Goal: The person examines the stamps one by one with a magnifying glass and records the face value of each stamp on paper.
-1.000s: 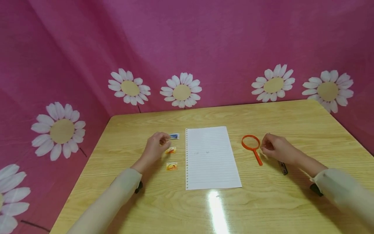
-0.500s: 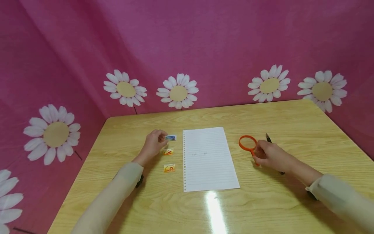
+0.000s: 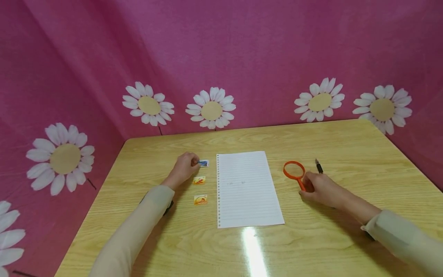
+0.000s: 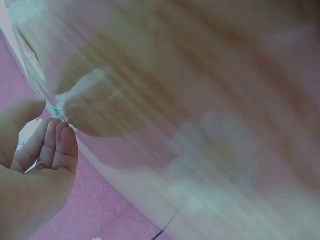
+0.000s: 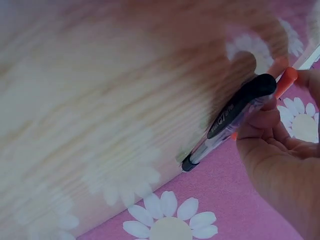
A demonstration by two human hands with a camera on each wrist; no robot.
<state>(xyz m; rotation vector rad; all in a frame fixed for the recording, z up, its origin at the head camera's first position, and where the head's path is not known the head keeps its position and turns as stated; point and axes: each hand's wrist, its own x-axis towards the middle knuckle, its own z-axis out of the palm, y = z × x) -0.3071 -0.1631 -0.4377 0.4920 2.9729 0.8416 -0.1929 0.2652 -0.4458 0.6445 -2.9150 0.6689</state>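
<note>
My left hand (image 3: 185,167) pinches the left edge of a small blue picture stamp (image 3: 204,163) at the top of a column of stamps. In the left wrist view, thumb and curled fingers meet at the stamp's greenish edge (image 4: 57,112). On the other side, my right hand (image 3: 321,188) grips the handle of an orange magnifying glass (image 3: 294,175), its round lens pointing away from me. The right wrist view shows the orange handle (image 5: 286,81) at the fingertips. A black-and-clear pen (image 5: 230,117) lies right beside this hand, partly hidden by it in the head view.
Two yellow-and-red stamps (image 3: 199,180) lie below the blue one. Between the hands is a lined sheet of paper (image 3: 248,207) with faint handwriting and punched holes along its left edge. A pink flowered cloth (image 3: 242,57) hangs behind the wooden table (image 3: 173,238).
My right hand has moved left and down from beside the magnifying glass onto its handle, uncovering the pen's tip. My left hand has moved slightly right onto the blue stamp's edge.
</note>
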